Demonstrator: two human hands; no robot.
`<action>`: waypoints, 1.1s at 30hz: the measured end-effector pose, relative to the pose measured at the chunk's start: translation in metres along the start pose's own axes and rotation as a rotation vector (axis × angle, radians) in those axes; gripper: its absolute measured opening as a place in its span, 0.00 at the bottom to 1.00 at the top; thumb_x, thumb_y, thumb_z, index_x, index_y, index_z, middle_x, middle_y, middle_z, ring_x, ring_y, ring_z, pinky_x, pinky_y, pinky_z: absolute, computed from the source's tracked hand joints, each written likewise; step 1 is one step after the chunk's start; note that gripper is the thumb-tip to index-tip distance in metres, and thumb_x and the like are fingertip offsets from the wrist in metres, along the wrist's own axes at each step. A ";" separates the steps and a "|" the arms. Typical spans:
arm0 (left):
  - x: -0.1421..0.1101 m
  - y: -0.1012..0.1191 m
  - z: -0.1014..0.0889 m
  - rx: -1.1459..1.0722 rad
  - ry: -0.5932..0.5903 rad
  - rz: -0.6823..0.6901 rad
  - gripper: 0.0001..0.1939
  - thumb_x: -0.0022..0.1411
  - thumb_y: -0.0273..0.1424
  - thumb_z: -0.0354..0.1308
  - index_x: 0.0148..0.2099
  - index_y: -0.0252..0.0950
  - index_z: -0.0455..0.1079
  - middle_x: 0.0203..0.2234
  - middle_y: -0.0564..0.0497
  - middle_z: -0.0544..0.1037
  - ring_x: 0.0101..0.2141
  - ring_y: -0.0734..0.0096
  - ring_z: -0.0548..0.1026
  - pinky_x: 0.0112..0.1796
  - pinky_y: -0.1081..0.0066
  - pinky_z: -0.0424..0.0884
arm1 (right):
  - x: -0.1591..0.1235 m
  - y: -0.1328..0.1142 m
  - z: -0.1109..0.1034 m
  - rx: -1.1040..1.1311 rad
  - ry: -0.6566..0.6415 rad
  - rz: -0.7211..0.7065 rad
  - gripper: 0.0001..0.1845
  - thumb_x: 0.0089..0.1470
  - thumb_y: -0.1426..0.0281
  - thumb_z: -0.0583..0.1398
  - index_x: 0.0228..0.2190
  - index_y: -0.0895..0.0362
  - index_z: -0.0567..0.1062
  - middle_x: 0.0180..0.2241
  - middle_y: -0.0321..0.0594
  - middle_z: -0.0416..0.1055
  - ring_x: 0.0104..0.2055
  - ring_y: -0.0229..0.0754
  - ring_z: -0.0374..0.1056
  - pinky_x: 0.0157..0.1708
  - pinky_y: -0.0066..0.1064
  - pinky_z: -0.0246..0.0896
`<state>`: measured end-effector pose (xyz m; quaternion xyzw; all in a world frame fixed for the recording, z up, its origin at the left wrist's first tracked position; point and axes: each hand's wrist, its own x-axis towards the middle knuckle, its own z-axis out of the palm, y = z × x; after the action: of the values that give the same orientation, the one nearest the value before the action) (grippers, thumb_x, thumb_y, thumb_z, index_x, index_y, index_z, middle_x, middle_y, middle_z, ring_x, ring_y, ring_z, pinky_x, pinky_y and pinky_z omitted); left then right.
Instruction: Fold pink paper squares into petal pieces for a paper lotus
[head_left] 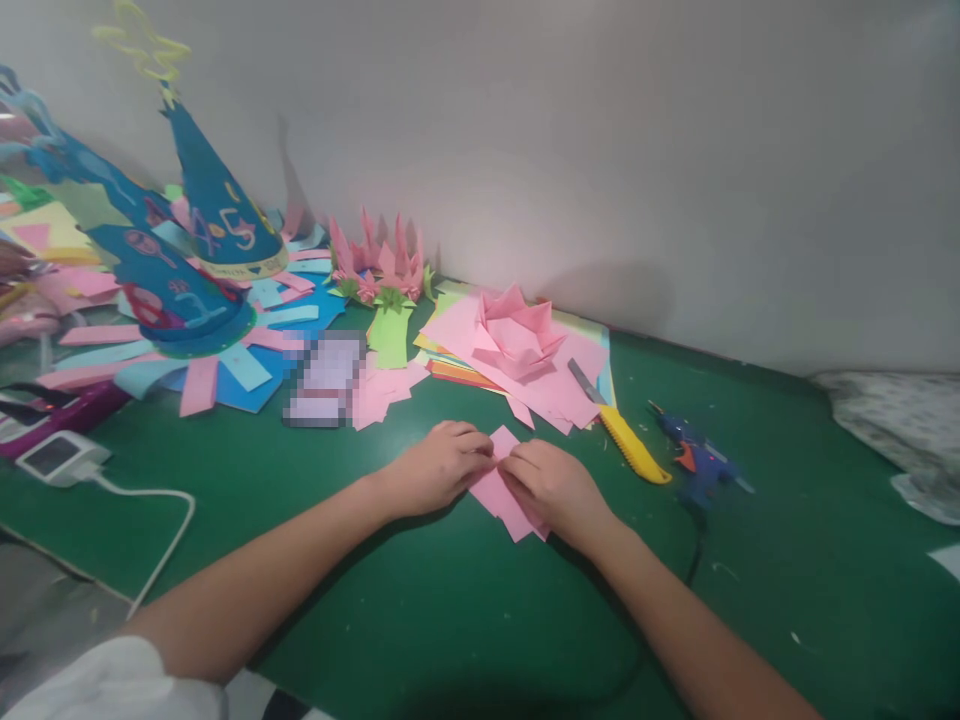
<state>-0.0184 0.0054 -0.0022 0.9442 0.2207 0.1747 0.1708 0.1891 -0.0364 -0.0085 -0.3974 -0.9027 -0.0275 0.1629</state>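
Note:
Both of my hands meet over a small sheet of pink paper on the green tabletop. My left hand pinches its upper left edge with the fingers closed. My right hand has its curled fingers pressed on the right side of the same sheet. The fingertips almost touch each other, and what lies right under them is hidden. Behind the hands, a folded pink paper flower rests on a stack of coloured sheets. Loose pink pieces lie just beyond my left hand.
To the right lie a yellow-handled knife with its blade out and a blue glue gun with a cord. A blurred phone, blue paper cone hats, a pink paper crown and a white charger stand or lie leftward.

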 end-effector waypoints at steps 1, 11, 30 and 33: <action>0.000 0.000 0.000 0.002 0.002 0.004 0.13 0.68 0.27 0.44 0.46 0.35 0.70 0.42 0.46 0.74 0.45 0.65 0.68 0.47 0.63 0.62 | 0.000 0.000 0.000 -0.002 -0.002 -0.002 0.13 0.60 0.76 0.51 0.31 0.60 0.74 0.26 0.43 0.68 0.31 0.41 0.61 0.31 0.32 0.56; -0.001 -0.002 0.002 -0.020 -0.002 0.000 0.14 0.69 0.29 0.43 0.46 0.35 0.69 0.43 0.46 0.74 0.45 0.65 0.69 0.48 0.63 0.63 | -0.001 0.001 0.001 0.003 -0.002 0.009 0.13 0.60 0.75 0.51 0.31 0.60 0.75 0.26 0.43 0.68 0.31 0.41 0.62 0.31 0.32 0.56; 0.000 0.000 -0.001 0.026 -0.023 -0.016 0.12 0.68 0.28 0.45 0.48 0.39 0.68 0.45 0.49 0.73 0.45 0.66 0.67 0.47 0.64 0.57 | 0.000 0.010 -0.016 0.258 -0.049 0.031 0.14 0.60 0.68 0.53 0.28 0.58 0.76 0.27 0.42 0.70 0.32 0.40 0.64 0.32 0.32 0.59; 0.001 0.000 -0.002 0.055 -0.042 -0.014 0.12 0.68 0.28 0.45 0.48 0.38 0.67 0.45 0.49 0.73 0.45 0.66 0.67 0.47 0.63 0.56 | -0.002 0.013 -0.022 0.240 -0.075 0.025 0.18 0.61 0.70 0.52 0.22 0.58 0.73 0.25 0.41 0.69 0.30 0.39 0.62 0.31 0.32 0.57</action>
<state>-0.0185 0.0062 -0.0007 0.9505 0.2282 0.1475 0.1508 0.2056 -0.0325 0.0104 -0.3871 -0.8998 0.0977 0.1759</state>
